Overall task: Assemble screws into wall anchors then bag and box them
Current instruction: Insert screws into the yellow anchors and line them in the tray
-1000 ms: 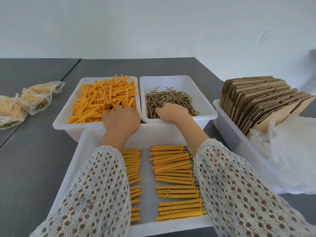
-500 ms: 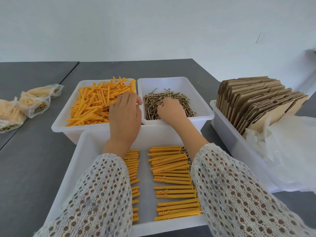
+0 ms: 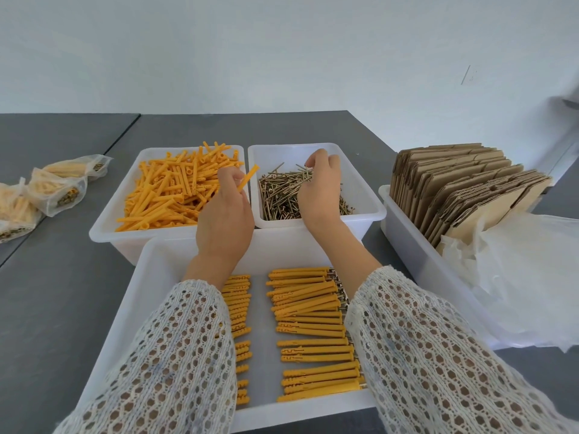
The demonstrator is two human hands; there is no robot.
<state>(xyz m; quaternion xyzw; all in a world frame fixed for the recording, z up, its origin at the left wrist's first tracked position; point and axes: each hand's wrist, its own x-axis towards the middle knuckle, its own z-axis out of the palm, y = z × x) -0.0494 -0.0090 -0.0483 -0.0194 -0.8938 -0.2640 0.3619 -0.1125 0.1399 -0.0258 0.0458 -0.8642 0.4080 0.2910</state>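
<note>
- While both lace sleeves (image 3: 175, 355) reach forward over it, the nearest white tray (image 3: 131, 308) at 6 o'clock holds two columns of assembled anchors (image 3: 308, 311), orange bodies lying crosswise with screw heads showing at their right ends; the left column is partly hidden under the left sleeve.
- Past the tray's far wall, the left hand (image 3: 224, 220) is raised over the gap between the two far bins, fingers curled, pinching a single orange anchor (image 3: 247, 181) that tilts up toward 1 o'clock.
- The right hand (image 3: 319, 192) is over the screw pile, fingers bent with the tips drawn together at something small near its top; whether it holds a screw I cannot tell for sure, though the pinch looks closed.
- At 11 o'clock, the anchor bin (image 3: 106, 227) is heaped with loose orange anchors (image 3: 169, 189).
- Just beside it, at 12 to 1 o'clock, the screw bin (image 3: 360, 195) carries a tangle of brassy screws (image 3: 282, 195); the two bins touch along their sides.
- At 3 o'clock, a long white bin (image 3: 404, 245) holds flattened cardboard boxes (image 3: 454, 189) standing on edge, with clear plastic bags (image 3: 517, 277) bunched at its near end.
- At 9 to 10 o'clock, well apart on the grey tabletop (image 3: 47, 292), lie filled bags (image 3: 59, 189) of anchors.
</note>
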